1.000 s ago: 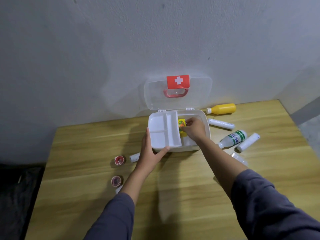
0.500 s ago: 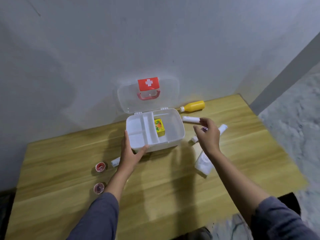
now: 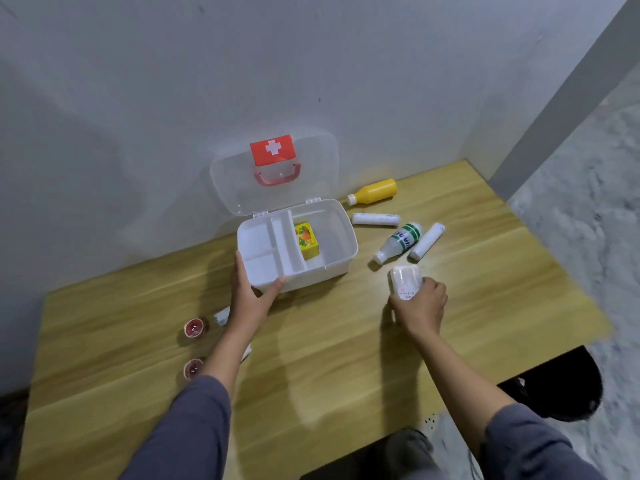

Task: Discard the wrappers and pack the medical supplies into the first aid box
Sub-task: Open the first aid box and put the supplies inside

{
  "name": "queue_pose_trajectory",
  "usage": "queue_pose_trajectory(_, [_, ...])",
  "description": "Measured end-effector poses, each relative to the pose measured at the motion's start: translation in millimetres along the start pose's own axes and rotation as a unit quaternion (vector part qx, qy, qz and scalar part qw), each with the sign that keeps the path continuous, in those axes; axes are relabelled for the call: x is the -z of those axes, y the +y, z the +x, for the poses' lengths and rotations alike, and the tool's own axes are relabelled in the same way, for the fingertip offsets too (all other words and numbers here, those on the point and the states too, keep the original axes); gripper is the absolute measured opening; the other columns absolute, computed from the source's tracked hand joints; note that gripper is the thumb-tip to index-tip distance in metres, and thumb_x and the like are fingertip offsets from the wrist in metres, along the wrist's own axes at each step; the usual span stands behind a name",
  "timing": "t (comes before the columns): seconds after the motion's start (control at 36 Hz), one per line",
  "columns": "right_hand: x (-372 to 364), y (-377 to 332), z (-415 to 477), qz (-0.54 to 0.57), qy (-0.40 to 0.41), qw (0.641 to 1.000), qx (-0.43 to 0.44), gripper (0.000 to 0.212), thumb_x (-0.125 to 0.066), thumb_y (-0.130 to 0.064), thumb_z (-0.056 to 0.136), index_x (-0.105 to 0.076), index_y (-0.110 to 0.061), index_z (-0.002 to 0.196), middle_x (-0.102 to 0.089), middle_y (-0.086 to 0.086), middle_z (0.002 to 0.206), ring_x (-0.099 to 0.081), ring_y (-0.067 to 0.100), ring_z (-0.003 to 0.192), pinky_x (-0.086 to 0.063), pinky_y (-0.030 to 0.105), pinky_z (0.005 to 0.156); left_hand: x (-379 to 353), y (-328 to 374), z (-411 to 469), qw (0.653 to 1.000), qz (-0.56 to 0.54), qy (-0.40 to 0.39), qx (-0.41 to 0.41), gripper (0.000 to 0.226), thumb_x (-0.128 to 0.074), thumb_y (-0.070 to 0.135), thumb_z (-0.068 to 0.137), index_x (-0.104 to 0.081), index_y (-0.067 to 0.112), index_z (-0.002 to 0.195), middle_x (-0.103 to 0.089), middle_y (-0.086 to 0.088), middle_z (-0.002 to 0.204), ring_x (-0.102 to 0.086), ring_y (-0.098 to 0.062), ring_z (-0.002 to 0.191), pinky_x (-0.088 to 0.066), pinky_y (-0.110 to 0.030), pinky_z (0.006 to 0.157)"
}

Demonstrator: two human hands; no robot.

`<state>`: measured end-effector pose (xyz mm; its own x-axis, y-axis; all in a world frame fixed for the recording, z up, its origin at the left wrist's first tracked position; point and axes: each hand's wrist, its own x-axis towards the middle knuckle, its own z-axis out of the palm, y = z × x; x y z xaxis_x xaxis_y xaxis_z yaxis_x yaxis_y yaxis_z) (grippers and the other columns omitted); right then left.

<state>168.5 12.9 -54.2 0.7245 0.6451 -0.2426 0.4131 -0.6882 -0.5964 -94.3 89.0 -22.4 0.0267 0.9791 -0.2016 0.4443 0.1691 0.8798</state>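
The white first aid box [image 3: 341, 263] stands open on the wooden table, its clear lid [image 3: 311, 174] with a red cross leaning on the wall. A small yellow carton [image 3: 306, 239] lies inside its large compartment. My left hand [image 3: 251, 294] grips the box's near-left corner. My right hand [image 3: 420, 304] is closed on a white wrapped pack [image 3: 403, 278] on the table, right of the box. Beyond it lie a green-labelled white bottle [image 3: 398, 242], two white rolls [image 3: 375, 219] [image 3: 426, 241] and a yellow bottle [image 3: 374, 191].
Two small red-topped round tins [image 3: 195, 328] [image 3: 192, 368] and a white roll [image 3: 221, 315] lie left of my left arm. The table's right edge [image 3: 540, 244] drops to a speckled floor. A dark object [image 3: 561, 386] sits under the table's near-right corner.
My right hand left the box with the yellow carton inside, swung right over the table and closed on the white wrapped pack. The left hand stayed on the box. My view shifted.
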Motion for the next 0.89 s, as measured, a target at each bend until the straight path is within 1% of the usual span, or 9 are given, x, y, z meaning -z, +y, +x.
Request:
queue_pose_trajectory(0.14, [17.1,7.9,0.9,0.093,0.006,0.995,0.026,0.058,-0.075,-0.018,0.066,-0.049,-0.003,0.115,-0.047,0.017,0.115,-0.043,0.033,0.111,-0.040,0.037,0.085,-1.1,1.0,-1.8,1.000,-0.006,0.001,-0.001,0.099,-0.067,0.037,0.080,0.004,0.024,0.147,0.000,0.004,0.157,-0.004,-0.012,0.143,-0.012,-0.031,0.115])
queue_pose_trajectory(0.28, [32.1,-8.5,1.3,0.117,0.045,0.982,0.139,0.062,-0.077,-0.011,0.064,-0.051,-0.003,0.119,-0.053,0.014,0.114,-0.050,0.029,0.108,-0.041,0.035,0.085,-1.7,0.7,-3.8,1.000,-0.014,0.004,0.007,0.099,-0.068,0.036,0.079,0.004,0.027,0.147,-0.001,0.004,0.157,-0.005,-0.012,0.143,-0.013,-0.030,0.113])
queue_pose_trajectory(0.36, [37.4,-37.7,8.4,0.137,-0.004,0.969,0.208,0.064,-0.078,-0.010,0.064,-0.051,-0.008,0.122,-0.051,0.004,0.113,-0.049,0.018,0.104,-0.038,0.027,0.086,-1.9,3.3,-4.4,1.000,-0.025,0.006,0.014,0.098,-0.068,0.034,0.079,0.003,0.026,0.147,-0.003,0.004,0.157,-0.007,-0.012,0.143,-0.014,-0.029,0.112])
queue_pose_trajectory(0.44, [37.2,-73.9,21.6,0.093,-0.083,0.946,0.299,0.065,-0.074,-0.016,0.065,-0.050,-0.012,0.126,-0.051,0.002,0.119,-0.047,0.017,0.111,-0.036,0.026,0.092,-2.5,4.3,-4.1,0.999,-0.035,0.010,0.015,0.099,-0.070,0.031,0.079,0.001,0.026,0.147,-0.005,0.004,0.157,-0.008,-0.011,0.142,-0.016,-0.032,0.114])
queue_pose_trajectory(0.53, [29.3,-106.6,34.2,0.009,-0.158,0.915,0.371,0.069,-0.073,-0.019,0.067,-0.047,-0.014,0.131,-0.050,0.005,0.128,-0.046,0.021,0.119,-0.038,0.027,0.094,-1.8,4.9,-3.9,0.999,-0.047,0.011,0.020,0.099,-0.072,0.029,0.078,0.000,0.029,0.147,-0.007,0.005,0.157,-0.010,-0.011,0.142,-0.019,-0.033,0.114])
queue_pose_trajectory(0.58, [22.1,-124.3,39.0,-0.062,-0.193,0.890,0.408,0.072,-0.072,-0.022,0.070,-0.042,-0.016,0.135,-0.047,0.005,0.134,-0.043,0.023,0.122,-0.039,0.031,0.095,-1.7,6.3,-4.5,0.998,-0.059,0.005,0.025,0.100,-0.072,0.030,0.078,0.001,0.031,0.146,-0.008,0.007,0.157,-0.012,-0.012,0.142,-0.022,-0.038,0.115])
queue_pose_trajectory(0.67, [8.3,-146.2,43.6,-0.166,-0.193,0.853,0.456,0.071,-0.069,-0.024,0.070,-0.042,-0.014,0.136,-0.048,0.006,0.137,-0.046,0.027,0.120,-0.042,0.036,0.096,-1.8,7.1,-4.6,0.998,-0.061,-0.002,0.024,0.101,-0.072,0.031,0.077,0.002,0.033,0.146,-0.010,0.006,0.157,-0.014,-0.012,0.142,-0.023,-0.043,0.115])
queue_pose_trajectory(0.78, [-16.3,-169.0,47.2,-0.239,-0.214,0.805,0.498,0.068,-0.069,-0.021,0.068,-0.047,-0.015,0.132,-0.052,0.007,0.132,-0.049,0.027,0.117,-0.044,0.035,0.092,-2.7,7.5,-3.4,0.997,-0.067,0.010,0.033,0.101,-0.073,0.032,0.076,0.000,0.034,0.145,-0.012,0.010,0.154,-0.015,-0.009,0.140,-0.023,-0.040,0.115])
queue_pose_trajectory(0.89, [-34.8,-178.1,46.8,-0.239,-0.241,0.800,0.494,0.071,-0.074,-0.022,0.068,-0.045,-0.015,0.133,-0.051,0.007,0.135,-0.047,0.027,0.121,-0.040,0.037,0.097,-2.6,3.7,-1.0,0.998,-0.056,0.011,0.034,0.102,-0.074,0.032,0.075,0.001,0.034,0.145,-0.011,0.014,0.152,-0.013,-0.006,0.140,-0.022,-0.036,0.115])
